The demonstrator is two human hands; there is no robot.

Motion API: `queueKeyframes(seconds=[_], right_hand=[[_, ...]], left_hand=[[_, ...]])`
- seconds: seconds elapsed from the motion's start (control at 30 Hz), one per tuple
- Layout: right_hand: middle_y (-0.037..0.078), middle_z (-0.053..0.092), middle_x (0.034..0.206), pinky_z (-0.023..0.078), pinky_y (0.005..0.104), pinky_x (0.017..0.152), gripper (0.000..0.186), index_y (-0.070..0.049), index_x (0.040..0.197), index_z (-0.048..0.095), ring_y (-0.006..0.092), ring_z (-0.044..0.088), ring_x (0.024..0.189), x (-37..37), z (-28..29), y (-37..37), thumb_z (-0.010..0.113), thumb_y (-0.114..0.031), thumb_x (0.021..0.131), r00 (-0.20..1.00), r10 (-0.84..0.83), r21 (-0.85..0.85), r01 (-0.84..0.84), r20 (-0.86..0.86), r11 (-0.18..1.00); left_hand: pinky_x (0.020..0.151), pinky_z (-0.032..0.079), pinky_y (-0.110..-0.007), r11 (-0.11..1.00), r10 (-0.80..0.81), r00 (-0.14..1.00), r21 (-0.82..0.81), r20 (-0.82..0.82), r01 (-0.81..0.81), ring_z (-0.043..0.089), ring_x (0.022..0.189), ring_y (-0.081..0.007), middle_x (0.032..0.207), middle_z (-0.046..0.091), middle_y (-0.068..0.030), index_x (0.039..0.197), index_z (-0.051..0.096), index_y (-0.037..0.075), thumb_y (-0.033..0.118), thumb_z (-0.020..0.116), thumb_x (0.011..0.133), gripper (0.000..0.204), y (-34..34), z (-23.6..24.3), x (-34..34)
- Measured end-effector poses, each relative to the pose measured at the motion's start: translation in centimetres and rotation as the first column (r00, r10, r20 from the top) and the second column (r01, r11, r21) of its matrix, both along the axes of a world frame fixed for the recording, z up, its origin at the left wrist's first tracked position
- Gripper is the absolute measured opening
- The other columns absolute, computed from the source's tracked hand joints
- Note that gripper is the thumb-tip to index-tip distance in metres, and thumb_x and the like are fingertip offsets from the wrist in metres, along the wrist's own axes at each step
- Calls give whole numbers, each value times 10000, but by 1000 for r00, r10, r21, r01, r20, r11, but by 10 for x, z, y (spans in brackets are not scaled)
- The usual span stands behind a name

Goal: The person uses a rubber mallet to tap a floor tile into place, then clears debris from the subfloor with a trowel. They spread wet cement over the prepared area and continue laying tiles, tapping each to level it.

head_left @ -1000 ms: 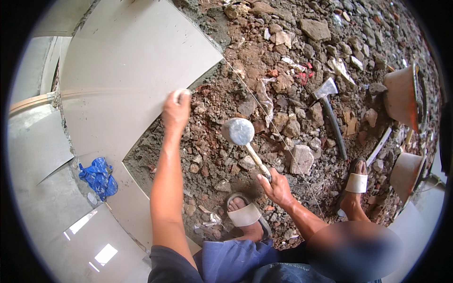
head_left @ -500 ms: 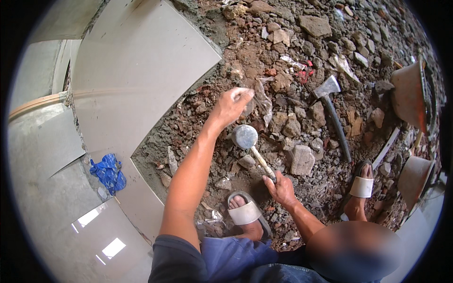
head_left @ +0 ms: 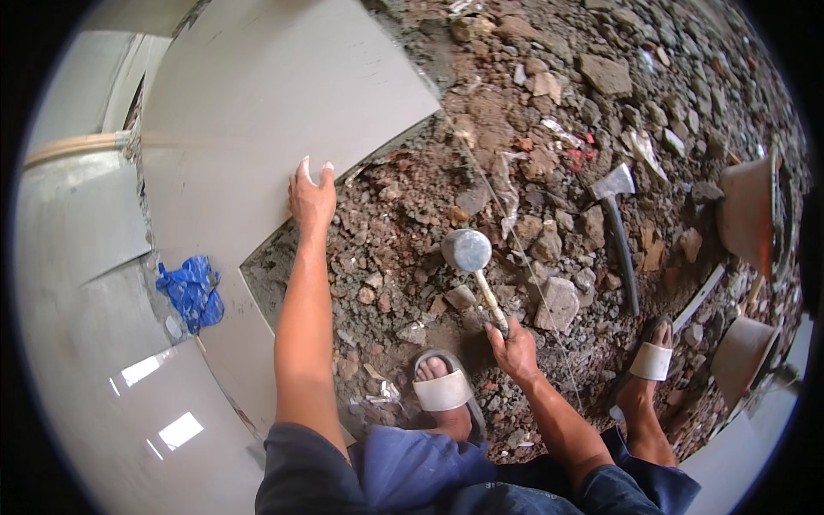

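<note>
Left hand (head_left: pixel 312 199) rests open, fingers spread, on the edge of a large grey floor tile (head_left: pixel 257 112); right hand (head_left: pixel 513 345) grips a rubber mallet (head_left: pixel 475 268) over rubble (head_left: pixel 532 172).

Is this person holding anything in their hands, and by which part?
The right hand grips a rubber mallet by the lower end of its handle. The left hand holds nothing; it rests on the edge of a large grey tile.

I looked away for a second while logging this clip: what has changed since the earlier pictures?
The left hand left the tile's corner, swung out over the rubble, then came back onto the large grey tile's edge. The right hand kept its grip on the mallet, head resting on the rubble. The hatchet stayed put.
</note>
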State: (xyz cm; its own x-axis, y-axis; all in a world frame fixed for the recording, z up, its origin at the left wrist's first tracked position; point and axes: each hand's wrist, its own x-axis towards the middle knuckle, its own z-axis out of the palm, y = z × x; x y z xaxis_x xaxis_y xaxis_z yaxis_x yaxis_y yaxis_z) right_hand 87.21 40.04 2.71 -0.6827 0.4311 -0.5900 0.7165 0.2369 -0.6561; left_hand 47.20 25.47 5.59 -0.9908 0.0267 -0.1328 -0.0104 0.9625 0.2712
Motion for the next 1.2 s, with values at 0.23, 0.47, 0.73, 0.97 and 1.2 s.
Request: queueKeyframes(seconds=[0.23, 0.47, 0.73, 0.97, 1.2], right_hand=[[211, 597, 661, 465, 430, 578, 301, 1, 907, 587, 385, 601, 614, 1, -4, -8, 636, -296, 898, 993, -80, 6, 81, -81, 997], [143, 561, 619, 448, 364, 556, 263, 10, 899, 581, 222, 500, 537, -2, -7, -13, 607, -252, 905, 991, -101, 36, 104, -89, 994], [131, 565, 643, 444, 356, 570, 271, 17, 942, 581, 199, 505, 562, -4, -5, -18, 590, -252, 915, 989, -65, 106, 79, -134, 991], [105, 593, 695, 454, 329, 610, 232, 21, 959, 586, 172, 507, 614, -3, -13, -20, 586, -209, 920, 990, -74, 117, 88, -119, 989], [49, 577, 707, 449, 312, 606, 101, -37, 914, 615, 128, 515, 654, -12, 2, -22, 561, -114, 877, 993, -117, 105, 114, 17, 988]], left_hand=[[1159, 50, -541, 973, -20, 982, -221, 186, 62, -1, 1468, -306, 1592, 43, -132, 1529, 120, 155, 642, 338, 928, 804, -43, -15, -4], [1143, 29, -614, 990, -20, 968, -130, 252, 54, -18, 1469, -280, 1598, 9, -72, 1530, 111, 213, 642, 351, 911, 790, -59, -8, -18], [1143, -7, -587, 982, 140, 959, -161, 245, -102, -44, 1466, -279, 1595, -38, -89, 1533, 44, 194, 647, 244, 935, 776, -109, -8, -43], [1156, -42, -512, 900, 405, 893, -258, 198, -351, -65, 1463, -288, 1582, -77, -149, 1514, -39, 73, 708, 123, 910, 892, -207, -21, -48], [1158, -6, -529, 876, 426, 900, -292, 91, -384, -26, 1470, -304, 1590, 18, -153, 1520, 79, 55, 725, 260, 895, 934, -229, -31, -54]])
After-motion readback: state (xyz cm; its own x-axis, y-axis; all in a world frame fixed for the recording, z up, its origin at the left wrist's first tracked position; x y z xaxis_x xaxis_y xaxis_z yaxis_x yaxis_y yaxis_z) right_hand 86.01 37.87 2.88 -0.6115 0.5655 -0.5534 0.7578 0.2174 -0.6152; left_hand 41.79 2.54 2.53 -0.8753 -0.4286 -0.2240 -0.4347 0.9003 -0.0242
